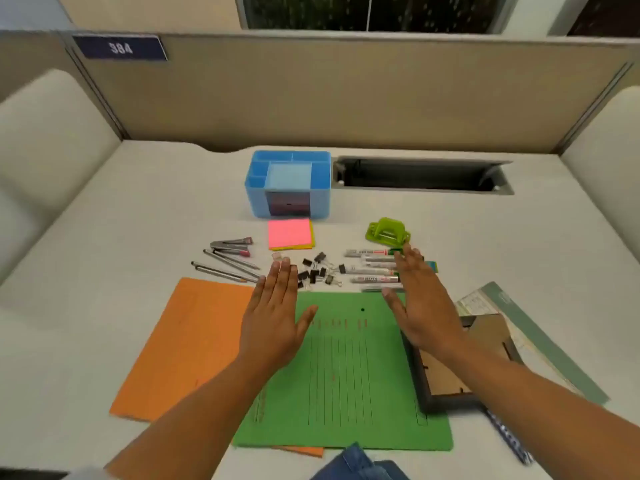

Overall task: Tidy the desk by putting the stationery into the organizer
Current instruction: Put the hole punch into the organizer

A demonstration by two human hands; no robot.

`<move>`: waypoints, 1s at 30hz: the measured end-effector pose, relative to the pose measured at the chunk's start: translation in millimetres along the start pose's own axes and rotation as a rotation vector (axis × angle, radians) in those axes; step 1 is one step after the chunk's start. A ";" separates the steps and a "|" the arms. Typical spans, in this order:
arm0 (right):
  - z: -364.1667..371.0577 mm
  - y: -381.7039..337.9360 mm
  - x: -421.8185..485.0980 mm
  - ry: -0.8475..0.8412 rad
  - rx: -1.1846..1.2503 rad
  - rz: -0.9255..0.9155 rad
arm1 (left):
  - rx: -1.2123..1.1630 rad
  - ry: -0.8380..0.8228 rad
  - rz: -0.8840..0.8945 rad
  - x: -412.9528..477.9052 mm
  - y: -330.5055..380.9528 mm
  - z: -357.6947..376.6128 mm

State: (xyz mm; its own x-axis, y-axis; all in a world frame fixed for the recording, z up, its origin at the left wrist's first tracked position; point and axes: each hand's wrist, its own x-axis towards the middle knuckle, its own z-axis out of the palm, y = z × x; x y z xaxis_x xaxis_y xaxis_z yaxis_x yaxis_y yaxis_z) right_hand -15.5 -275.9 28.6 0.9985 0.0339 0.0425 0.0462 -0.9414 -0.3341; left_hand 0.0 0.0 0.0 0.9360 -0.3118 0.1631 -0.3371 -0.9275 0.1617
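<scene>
A blue organizer (254,190) with several compartments stands at the back of the desk. In front of it lie a pink sticky-note pad (289,233), a green hole punch (387,231), several black binder clips (317,271), several markers (372,270), pencils (225,268) and a stapler (231,247). My left hand (275,313) hovers flat and open just left of the clips. My right hand (424,299) is flat and open over the markers' right ends, hiding part of them. Neither hand holds anything.
A green folder (346,375) lies on an orange folder (183,344) at the front. A dark picture frame (446,379), papers and a grey-green strip (540,334) sit at the right. A cable slot (420,175) opens beside the organizer. Partition walls enclose the desk.
</scene>
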 end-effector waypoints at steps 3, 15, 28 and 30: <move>20.9 -5.1 -21.6 -0.105 -0.068 -0.036 | 0.013 -0.087 -0.011 -19.6 3.6 16.3; 62.2 -8.7 -54.5 -0.240 -0.265 -0.088 | -0.121 -0.239 -0.100 -57.4 4.0 50.2; 65.9 -9.3 -56.6 -0.269 -0.308 -0.066 | -0.151 -0.233 -0.137 -60.4 7.7 49.6; 64.9 -9.9 -56.4 -0.268 -0.304 -0.064 | -0.127 -0.247 -0.138 -60.0 6.6 49.3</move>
State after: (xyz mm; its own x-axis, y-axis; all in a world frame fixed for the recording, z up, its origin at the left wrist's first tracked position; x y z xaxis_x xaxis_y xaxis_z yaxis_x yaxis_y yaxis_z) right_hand -70.4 -246.8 -31.6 0.9680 0.1438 -0.2057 0.1379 -0.9895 -0.0432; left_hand -53.4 2.4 -56.7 0.9648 -0.2399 -0.1079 -0.2006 -0.9363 0.2884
